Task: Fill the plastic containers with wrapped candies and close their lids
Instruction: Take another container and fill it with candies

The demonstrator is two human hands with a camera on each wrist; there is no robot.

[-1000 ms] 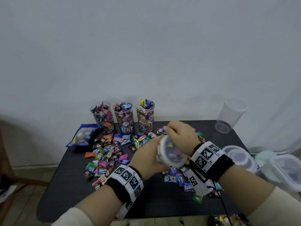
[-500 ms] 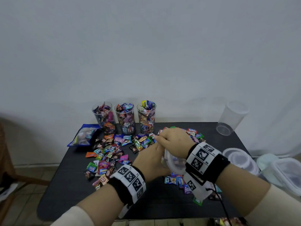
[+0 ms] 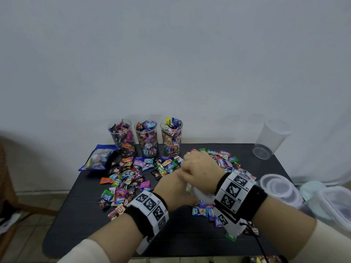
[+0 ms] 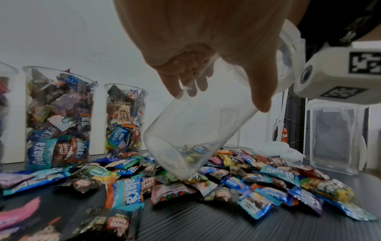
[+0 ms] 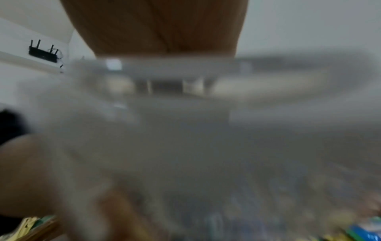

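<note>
A tall clear plastic container leans tilted, its base resting on the loose wrapped candies spread over the black table. My left hand grips its wall, thumb on one side and fingers on the other. The container looks almost empty; candy colours show through its bottom. My right hand is curled over its upper end, where a white lid sits. The right wrist view is a blur of clear plastic. Three clear cups full of candies stand at the back.
A blue candy bag lies at the back left. An empty lidded cup leans at the back right corner. Stacked round tubs with lids and a rectangular box sit at the right edge.
Both hands have lowered the container from above the table down onto the candy pile. Its lid, which faced me a second ago, is now hidden under my right hand.
</note>
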